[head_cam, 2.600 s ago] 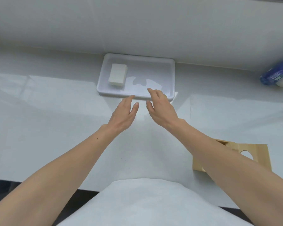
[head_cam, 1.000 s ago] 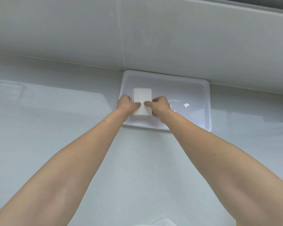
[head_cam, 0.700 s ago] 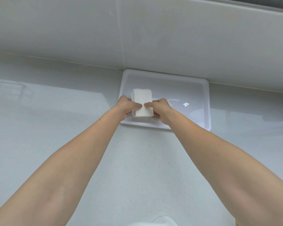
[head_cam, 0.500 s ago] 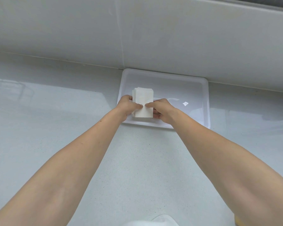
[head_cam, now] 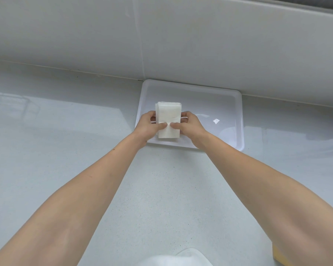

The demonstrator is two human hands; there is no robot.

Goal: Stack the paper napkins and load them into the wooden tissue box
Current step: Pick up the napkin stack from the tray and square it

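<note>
A stack of white paper napkins (head_cam: 168,116) is tilted up over the left part of a white plastic tray (head_cam: 219,104). My left hand (head_cam: 149,125) grips its left side and my right hand (head_cam: 188,125) grips its right side, both thumbs pressed on the top sheet near its lower edge. Only a small corner of the wooden tissue box (head_cam: 282,256) shows at the bottom right edge, under my right forearm.
The tray stands against the white tiled wall (head_cam: 161,35) at the back of a pale grey counter (head_cam: 65,150). White cloth of my clothing (head_cam: 175,260) shows at the bottom edge.
Both hands reached to the tray and took hold of the napkin stack. Over the last second the stack has been lifted off the tray floor and tilted up toward me.
</note>
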